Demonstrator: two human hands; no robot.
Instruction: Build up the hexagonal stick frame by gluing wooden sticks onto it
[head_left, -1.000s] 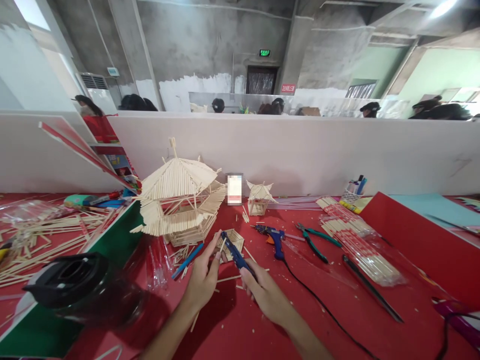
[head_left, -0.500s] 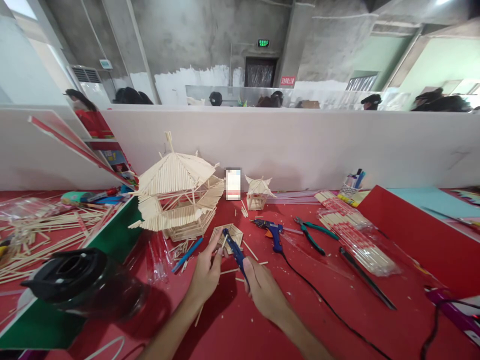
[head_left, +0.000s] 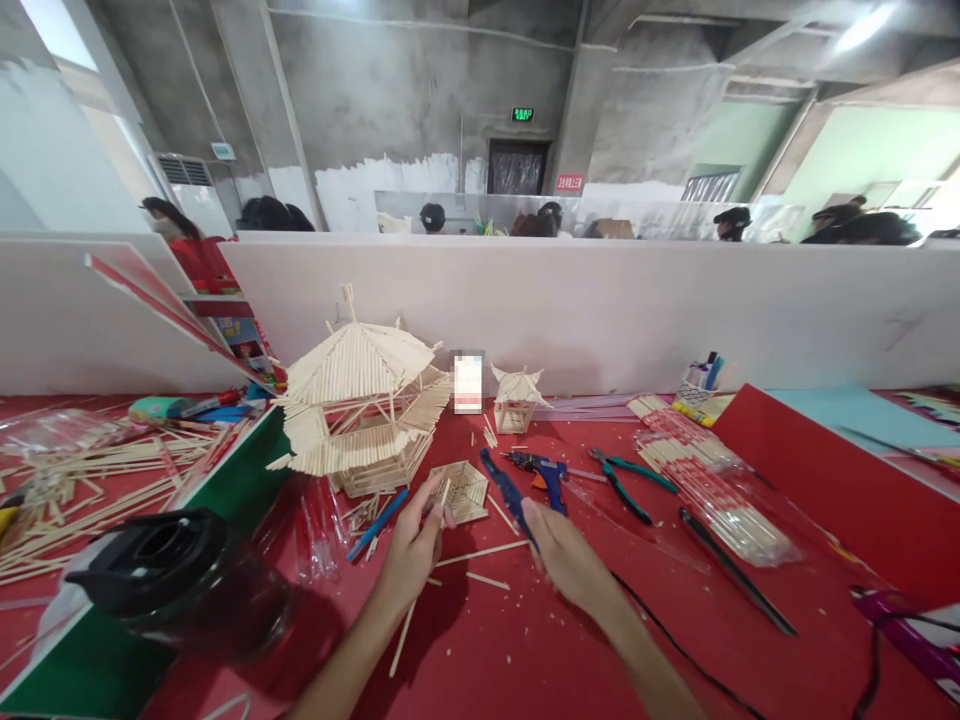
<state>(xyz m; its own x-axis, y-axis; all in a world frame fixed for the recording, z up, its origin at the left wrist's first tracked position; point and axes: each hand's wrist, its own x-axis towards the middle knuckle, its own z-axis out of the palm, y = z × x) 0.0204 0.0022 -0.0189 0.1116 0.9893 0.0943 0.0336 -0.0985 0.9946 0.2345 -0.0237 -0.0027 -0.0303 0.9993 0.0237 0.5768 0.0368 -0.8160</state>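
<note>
My left hand (head_left: 415, 535) pinches a short wooden stick (head_left: 447, 492) between thumb and fingers. Just beyond it lies a small hexagonal lattice of sticks (head_left: 469, 492) on the red table. Closed around a dark blue utility knife (head_left: 501, 485), my right hand (head_left: 561, 550) is to the right of the lattice; the knife is somewhat blurred and its blade cannot be made out. Loose sticks (head_left: 480, 553) lie between my hands. A large stick pavilion (head_left: 367, 365) stands behind my left hand, and a small stick pavilion (head_left: 515, 400) is farther back.
A blue glue gun (head_left: 551, 480) with a black cord lies beyond my right hand, near green-handled pliers (head_left: 626, 490). Bagged sticks (head_left: 720, 490) and a black rod-like tool (head_left: 735, 570) are on the right. A dark bottle (head_left: 187, 585) stands left, beside a green divider (head_left: 251, 470).
My right hand has moved right with the knife, away from the stick in my left hand. My left hand still holds its stick. The head view has tilted up slightly.
</note>
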